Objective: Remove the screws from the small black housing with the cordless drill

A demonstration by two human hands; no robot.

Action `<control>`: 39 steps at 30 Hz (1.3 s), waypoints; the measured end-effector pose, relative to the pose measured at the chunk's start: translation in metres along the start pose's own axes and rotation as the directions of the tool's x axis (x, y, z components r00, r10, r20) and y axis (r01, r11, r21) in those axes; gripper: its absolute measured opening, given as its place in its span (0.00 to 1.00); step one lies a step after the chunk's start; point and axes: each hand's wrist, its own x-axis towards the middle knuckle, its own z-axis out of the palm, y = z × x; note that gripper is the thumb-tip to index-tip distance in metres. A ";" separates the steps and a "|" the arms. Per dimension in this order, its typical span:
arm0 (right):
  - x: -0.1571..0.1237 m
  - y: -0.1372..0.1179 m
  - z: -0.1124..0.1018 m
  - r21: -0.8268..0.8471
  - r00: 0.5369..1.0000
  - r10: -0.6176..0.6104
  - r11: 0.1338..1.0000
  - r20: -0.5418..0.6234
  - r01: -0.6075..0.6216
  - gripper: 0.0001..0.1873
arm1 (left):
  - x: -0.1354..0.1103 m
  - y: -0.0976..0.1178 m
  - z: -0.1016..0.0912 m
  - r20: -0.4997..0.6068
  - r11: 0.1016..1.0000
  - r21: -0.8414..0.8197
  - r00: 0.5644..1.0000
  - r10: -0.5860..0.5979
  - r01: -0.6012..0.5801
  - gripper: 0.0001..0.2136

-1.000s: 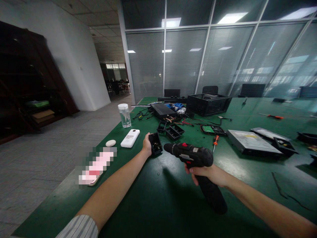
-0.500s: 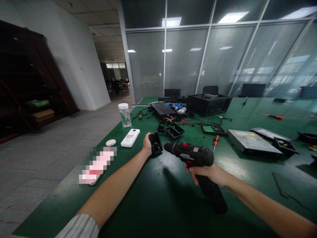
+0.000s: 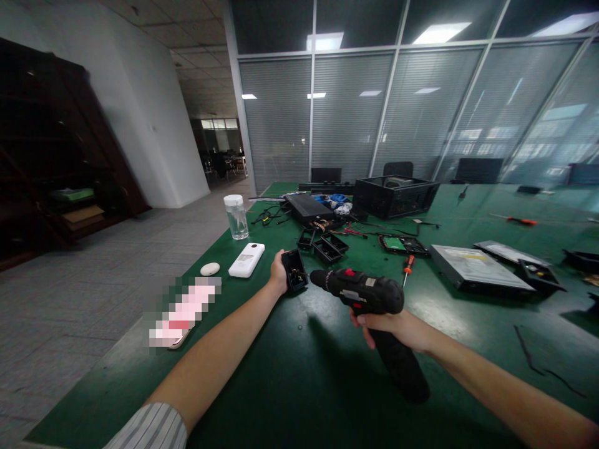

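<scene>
My left hand (image 3: 279, 274) is closed around the left side of a small black open box (image 3: 294, 272), tilted so its inside faces the drill. Small brass-coloured bits show inside it. My right hand (image 3: 390, 325) grips the handle of a black cordless drill (image 3: 358, 289) with red switches. The drill points left, its chuck (image 3: 322, 278) close to the box's right edge. Whether the bit touches anything inside the box is too small to tell. Just beyond the box lie several similar black open frames (image 3: 330, 247) on the green table (image 3: 262, 399).
A clear jar with a white lid (image 3: 236, 218), a white device (image 3: 246, 260) and a blurred-out phone (image 3: 185, 315) lie left. An orange screwdriver (image 3: 409, 268), a disc drive (image 3: 477, 268) and a green circuit board (image 3: 397, 243) are right. A black computer case (image 3: 395, 194) stands behind.
Hardly anything differs. Both hands keep their places, holding the black box and the drill, with only a very slight shift of the view.
</scene>
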 end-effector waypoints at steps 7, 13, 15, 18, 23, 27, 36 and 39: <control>0.001 0.001 -0.001 -0.019 1.000 -0.004 1.000 0.007 0.004 0.16 | 0.000 0.000 0.000 -0.001 1.000 0.002 1.000 0.001 -0.001 0.16; 0.000 0.001 -0.001 -0.003 1.000 -0.011 1.000 -0.003 0.011 0.14 | 0.000 0.000 0.000 0.011 1.000 0.018 1.000 0.012 -0.012 0.16; 0.000 0.001 -0.001 -0.009 1.000 -0.007 1.000 -0.005 0.007 0.14 | -0.001 0.000 0.000 0.008 1.000 0.025 1.000 0.008 -0.008 0.16; 0.000 0.001 -0.001 -0.011 1.000 -0.004 1.000 -0.004 0.004 0.14 | -0.001 0.000 0.000 0.011 1.000 0.025 1.000 0.012 -0.013 0.16; 0.000 0.000 -0.001 0.009 1.000 -0.017 1.000 0.015 0.017 0.14 | 0.000 0.000 -0.001 0.013 1.000 0.025 1.000 0.019 -0.019 0.16; 0.000 0.000 0.000 0.009 1.000 -0.009 1.000 0.001 0.009 0.14 | 0.000 0.000 -0.001 0.016 1.000 0.025 1.000 0.019 -0.020 0.16; 0.001 0.003 -0.001 -0.009 1.000 0.006 1.000 -0.001 -0.006 0.15 | -0.003 0.001 0.001 0.003 1.000 0.021 1.000 0.011 -0.011 0.16; 0.001 0.002 -0.001 -0.004 1.000 0.007 1.000 -0.007 -0.007 0.15 | -0.003 0.001 0.002 0.003 1.000 0.025 1.000 0.012 -0.012 0.16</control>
